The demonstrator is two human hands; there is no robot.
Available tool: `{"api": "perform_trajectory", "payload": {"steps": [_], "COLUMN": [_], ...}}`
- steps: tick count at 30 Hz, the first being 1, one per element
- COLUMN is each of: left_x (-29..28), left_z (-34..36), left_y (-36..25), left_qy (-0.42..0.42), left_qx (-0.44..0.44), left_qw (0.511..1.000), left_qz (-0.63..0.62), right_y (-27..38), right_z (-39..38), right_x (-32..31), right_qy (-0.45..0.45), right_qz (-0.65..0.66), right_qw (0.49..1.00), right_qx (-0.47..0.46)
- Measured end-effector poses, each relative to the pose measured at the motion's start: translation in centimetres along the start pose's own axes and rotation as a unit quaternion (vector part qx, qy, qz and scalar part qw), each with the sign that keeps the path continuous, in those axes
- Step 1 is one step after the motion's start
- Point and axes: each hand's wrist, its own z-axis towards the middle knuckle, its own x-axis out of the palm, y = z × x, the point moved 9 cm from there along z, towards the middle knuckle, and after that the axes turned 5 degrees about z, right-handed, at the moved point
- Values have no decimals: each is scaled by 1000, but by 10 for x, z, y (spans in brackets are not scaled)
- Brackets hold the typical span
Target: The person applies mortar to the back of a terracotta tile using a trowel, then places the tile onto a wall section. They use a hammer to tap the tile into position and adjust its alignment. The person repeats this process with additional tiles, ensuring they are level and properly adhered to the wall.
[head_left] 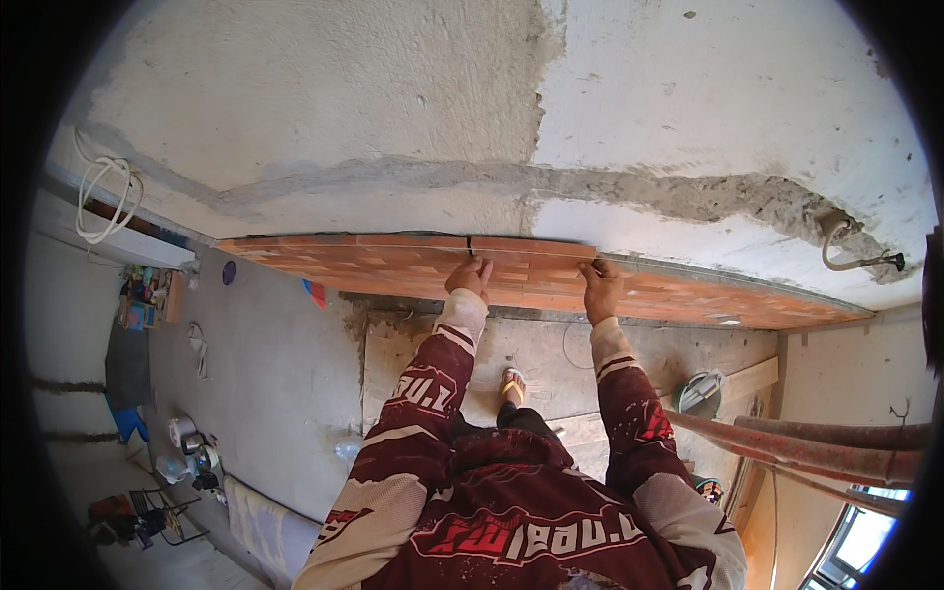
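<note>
My left hand (468,278) is at the left end of an orange brick (531,251) on the top course of a long brick strip (344,258) along the plastered wall, fingers closed on it beside a dark vertical gap. Further right, my right hand (601,289) grips the same brick at its other end, thumb and fingers bent at the upper edge. A thin pale string runs level along the bricks, close to my fingertips. Whether my fingers also touch the string I cannot tell.
Coiled white cable (108,202) hangs at left; a conduit (848,258) protrudes from the chiselled wall at right. A bucket (700,391) and rusty red poles (787,457) lie at lower right, clutter (192,452) at lower left. My sandaled foot (512,385) is on boarding below.
</note>
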Motion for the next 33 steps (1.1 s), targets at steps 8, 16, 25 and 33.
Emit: {"api": "perform_trajectory", "payload": {"steps": [8, 16, 25, 33], "left_x": [0, 5, 1, 4], "left_z": [-11, -9, -1, -2], "left_y": [-5, -10, -9, -9], "left_qy": [-15, -1, -9, 10], "left_qx": [-55, -51, -56, -56], "left_qw": [998, 999, 998, 998], "left_qz": [16, -9, -18, -14], "right_y": [16, 5, 6, 4], "right_z": [-5, -3, -7, -9], "right_x": [6, 6, 4, 2], "right_qy": [-18, -47, -48, -70], "right_qz": [-17, -8, -49, -37], "right_qw": [1000, 999, 997, 997], "right_qx": [-2, -5, -19, -3]}}
